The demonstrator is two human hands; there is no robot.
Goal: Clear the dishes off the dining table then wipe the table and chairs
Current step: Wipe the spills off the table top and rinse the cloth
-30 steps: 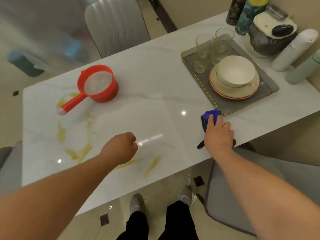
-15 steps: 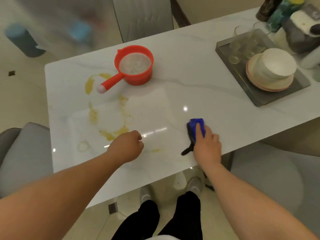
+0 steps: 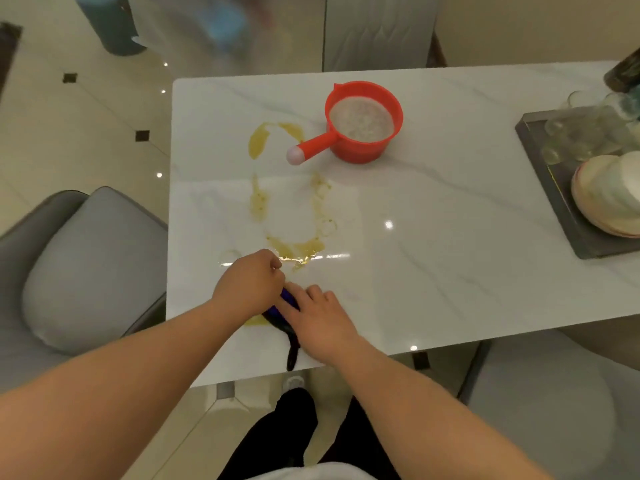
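Note:
On the white marble table (image 3: 433,216) lie yellow spill streaks (image 3: 258,143) in a rough ring. My right hand (image 3: 317,318) presses a blue cleaning pad (image 3: 287,301) with a dark tail flat on the table near the front edge, fingers straight over it. My left hand (image 3: 251,284) hovers right beside it as a loose fist holding nothing, partly covering the pad. A red scoop (image 3: 363,121) with cloudy water stands behind the spill.
A grey tray (image 3: 554,202) at the right carries glasses (image 3: 588,133) and stacked plates with a bowl (image 3: 613,195). Grey chairs stand at the left (image 3: 79,265), the far side (image 3: 374,29) and the near right (image 3: 554,393). My legs show below the table edge.
My right hand has slid the blue pad leftward along the front of the table until it meets my left hand. The view has swung left; the tray now sits at the right edge.

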